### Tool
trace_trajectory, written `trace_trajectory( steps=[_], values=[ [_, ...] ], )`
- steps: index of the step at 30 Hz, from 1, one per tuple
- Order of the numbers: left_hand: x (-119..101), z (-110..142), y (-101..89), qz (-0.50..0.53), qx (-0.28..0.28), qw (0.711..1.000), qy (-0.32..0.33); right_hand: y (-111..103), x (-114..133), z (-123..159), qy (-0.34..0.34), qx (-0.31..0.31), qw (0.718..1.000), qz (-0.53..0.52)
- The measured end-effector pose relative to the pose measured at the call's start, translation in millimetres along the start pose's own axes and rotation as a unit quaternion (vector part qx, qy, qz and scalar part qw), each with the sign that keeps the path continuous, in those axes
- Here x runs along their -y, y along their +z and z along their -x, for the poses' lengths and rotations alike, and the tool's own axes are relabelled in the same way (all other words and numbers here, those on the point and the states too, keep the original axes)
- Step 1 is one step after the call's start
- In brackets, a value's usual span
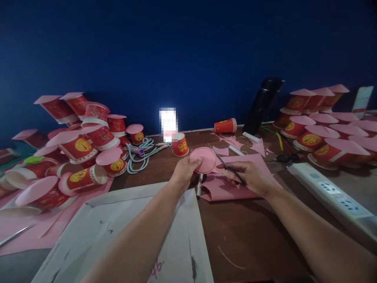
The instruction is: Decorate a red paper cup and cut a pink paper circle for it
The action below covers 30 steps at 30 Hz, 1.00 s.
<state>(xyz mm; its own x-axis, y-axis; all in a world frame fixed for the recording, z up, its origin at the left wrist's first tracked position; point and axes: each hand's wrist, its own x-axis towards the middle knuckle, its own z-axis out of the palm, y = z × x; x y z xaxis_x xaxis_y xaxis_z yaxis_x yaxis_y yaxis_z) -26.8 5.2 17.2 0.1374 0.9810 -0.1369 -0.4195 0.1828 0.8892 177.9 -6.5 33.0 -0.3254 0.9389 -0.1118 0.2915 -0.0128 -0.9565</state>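
Note:
My left hand [185, 172] is closed on the edge of a round pink paper disc [204, 160], held just above the brown table [250, 228]. My right hand [250, 176] grips black scissors [228, 167], whose blades point up and left to the disc's right edge. Under both hands lies a folded sheet of pink paper [226, 186], with a white marker [199, 185] beside it. A single red paper cup [180, 144] stands upside down just behind the disc.
Heaps of red cups capped with pink discs fill the left [79, 147] and right [312, 139] sides. A white power strip [332, 194] runs along the right. A white paper sheet [132, 236] lies near me. Coiled cables [141, 153], pink scraps, a black bottle [263, 104] stand behind.

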Motion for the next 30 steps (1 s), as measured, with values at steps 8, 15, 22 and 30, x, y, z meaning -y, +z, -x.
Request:
trace_trajectory(
  steps=[8,15,22,30],
  values=[
    [0.2,-0.4,-0.5,0.001,0.0,1.0,0.003,-1.0,1.2,0.4,-0.006,-0.004,1.0,0.005],
    [-2.4,1.7,1.5,0.001,-0.008,1.0,-0.015,-0.5,-0.4,-0.2,-0.012,-0.006,1.0,0.006],
    [-1.6,0.7,0.4,0.018,-0.025,0.999,-0.012,-1.6,-3.2,-1.9,-0.027,0.0,1.0,0.004],
    [-3.7,0.2,1.9,0.02,-0.05,0.998,-0.014,-1.7,-6.0,-2.4,-0.027,0.0,0.999,0.019]
  ],
)
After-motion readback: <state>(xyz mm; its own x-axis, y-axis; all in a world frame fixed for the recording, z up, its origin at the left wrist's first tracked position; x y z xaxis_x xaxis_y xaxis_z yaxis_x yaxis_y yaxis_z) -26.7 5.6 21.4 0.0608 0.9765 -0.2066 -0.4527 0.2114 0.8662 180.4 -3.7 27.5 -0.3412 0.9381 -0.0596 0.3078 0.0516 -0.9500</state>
